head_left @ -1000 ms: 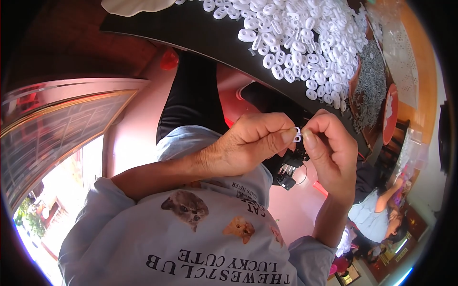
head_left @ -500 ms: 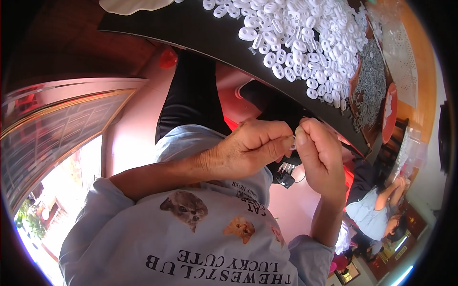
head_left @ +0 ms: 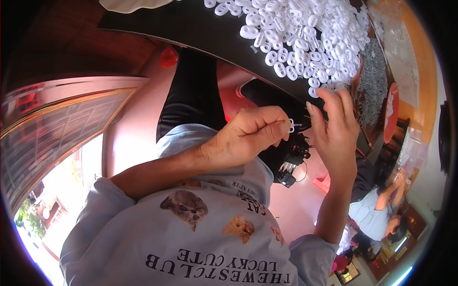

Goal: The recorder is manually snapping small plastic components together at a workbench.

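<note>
My left hand (head_left: 250, 133) pinches a small white oval cord-lock piece (head_left: 291, 126) between thumb and fingertips. A thin metal coil spring (head_left: 298, 125) sticks out of that piece toward the right. My right hand (head_left: 336, 131) is raised at the table edge, thumb and fingers apart, with nothing visible in it. Its fingertips are at the near edge of a big pile of white two-holed oval pieces (head_left: 296, 43); whether they touch any is unclear. Right of this pile lies a heap of small grey springs (head_left: 374, 78).
The pieces lie on a dark tabletop (head_left: 191, 38), its edge running diagonally above my lap. A red round lid or dish (head_left: 390, 113) stands beyond the springs. Below the table is a small black device with a cable (head_left: 286, 178). At the far right another person (head_left: 372, 212) sits working.
My hands have parted. The right hand has moved up to the pile's edge and spread its fingers. The left stays almost in place, and the spring in its white piece now shows.
</note>
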The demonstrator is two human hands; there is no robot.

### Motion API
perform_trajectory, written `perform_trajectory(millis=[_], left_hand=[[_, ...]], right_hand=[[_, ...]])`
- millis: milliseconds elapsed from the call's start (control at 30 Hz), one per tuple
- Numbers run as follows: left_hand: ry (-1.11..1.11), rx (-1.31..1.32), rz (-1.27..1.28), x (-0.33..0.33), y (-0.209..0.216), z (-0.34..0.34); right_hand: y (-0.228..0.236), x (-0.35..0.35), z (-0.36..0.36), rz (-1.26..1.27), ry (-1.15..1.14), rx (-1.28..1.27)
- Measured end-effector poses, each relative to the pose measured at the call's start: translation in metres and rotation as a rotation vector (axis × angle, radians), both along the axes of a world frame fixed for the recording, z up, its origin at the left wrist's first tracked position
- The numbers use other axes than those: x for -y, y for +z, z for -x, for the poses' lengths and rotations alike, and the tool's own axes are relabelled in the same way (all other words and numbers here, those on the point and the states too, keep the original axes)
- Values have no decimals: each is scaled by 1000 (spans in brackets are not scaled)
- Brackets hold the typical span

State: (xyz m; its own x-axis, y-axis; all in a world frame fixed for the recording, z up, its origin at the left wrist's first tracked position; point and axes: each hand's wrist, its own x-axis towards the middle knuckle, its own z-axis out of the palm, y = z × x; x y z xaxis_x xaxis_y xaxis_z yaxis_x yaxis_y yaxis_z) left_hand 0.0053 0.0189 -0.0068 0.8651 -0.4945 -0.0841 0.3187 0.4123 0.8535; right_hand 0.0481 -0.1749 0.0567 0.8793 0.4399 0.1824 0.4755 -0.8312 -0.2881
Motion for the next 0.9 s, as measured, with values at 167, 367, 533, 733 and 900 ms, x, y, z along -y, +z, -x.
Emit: perform_trajectory(millis=[167,367,533,733,900], left_hand=[[46,-17,17,5,-10,-3],[90,-16,20,8,-14,-7],[109,-33,24,8,-14,-9],[113,-47,2,7,-16,-10],[98,-8,3,9,-13,-8]], right_hand=[[-6,1,-1,46,-6,23],[-9,0,0,4,25,28],[-14,-2,0,-57,46,38],[-12,1,-2,-147,32,-38],[11,-8,1,-500,-171,-405]])
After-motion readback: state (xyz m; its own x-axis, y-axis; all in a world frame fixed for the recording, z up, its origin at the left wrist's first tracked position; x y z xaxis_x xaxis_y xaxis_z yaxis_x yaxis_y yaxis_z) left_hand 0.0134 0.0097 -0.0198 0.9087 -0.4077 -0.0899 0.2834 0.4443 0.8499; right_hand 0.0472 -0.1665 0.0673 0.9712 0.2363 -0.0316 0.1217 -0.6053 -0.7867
